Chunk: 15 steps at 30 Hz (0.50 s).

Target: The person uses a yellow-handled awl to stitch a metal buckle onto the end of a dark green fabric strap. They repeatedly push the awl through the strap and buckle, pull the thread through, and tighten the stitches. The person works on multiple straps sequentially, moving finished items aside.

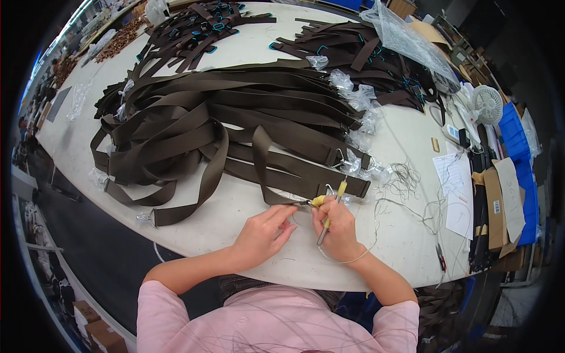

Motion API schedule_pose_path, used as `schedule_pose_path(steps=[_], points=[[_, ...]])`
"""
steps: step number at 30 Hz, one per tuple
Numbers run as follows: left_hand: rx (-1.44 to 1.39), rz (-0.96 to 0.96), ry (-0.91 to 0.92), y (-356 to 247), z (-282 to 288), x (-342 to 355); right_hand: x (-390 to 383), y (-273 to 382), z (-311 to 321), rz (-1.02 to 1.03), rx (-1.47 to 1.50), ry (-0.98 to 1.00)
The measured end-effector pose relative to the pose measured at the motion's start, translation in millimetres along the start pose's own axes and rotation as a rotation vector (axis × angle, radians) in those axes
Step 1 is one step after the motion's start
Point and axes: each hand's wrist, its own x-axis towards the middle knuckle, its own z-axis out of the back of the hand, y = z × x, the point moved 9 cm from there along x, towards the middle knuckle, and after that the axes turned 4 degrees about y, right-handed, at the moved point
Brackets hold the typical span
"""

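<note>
A pile of dark brown webbing straps (170, 126) spreads over the table in front of me. One strap (261, 159) loops down from the pile to a small metal fitting by my fingertips. My left hand (262, 235) has its thumb and fingertips closed on that strap's end. My right hand (338, 229) grips a thin rod-shaped tool (323, 233) with yellow wrapping and a fine upper tip; its exact kind is unclear. Yellow wrapping also covers a right fingertip beside the fitting. A pale cord (347, 260) runs past my right wrist. Metal hooks (338, 157) in clear plastic end other straps.
Farther off lie two heaps of brown straps with blue-edged buckles (219, 27). Loose thread (405, 175) tangles right of the pile, near paper sheets (453, 176) and small snips (441, 257). A white fan (487, 105), cardboard (497, 200) and blue bins (518, 147) line the right edge.
</note>
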Motion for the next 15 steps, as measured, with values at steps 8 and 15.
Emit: schedule_pose_path(steps=[8,15], points=[[-0.173,0.19,-0.018,27.1,-8.8,20.5,-5.2,11.2,-5.4,0.018,0.036,0.07],[-0.019,0.055,-0.11,12.6,-6.8,22.6,-8.0,14.7,-11.1,0.014,-0.023,0.114]])
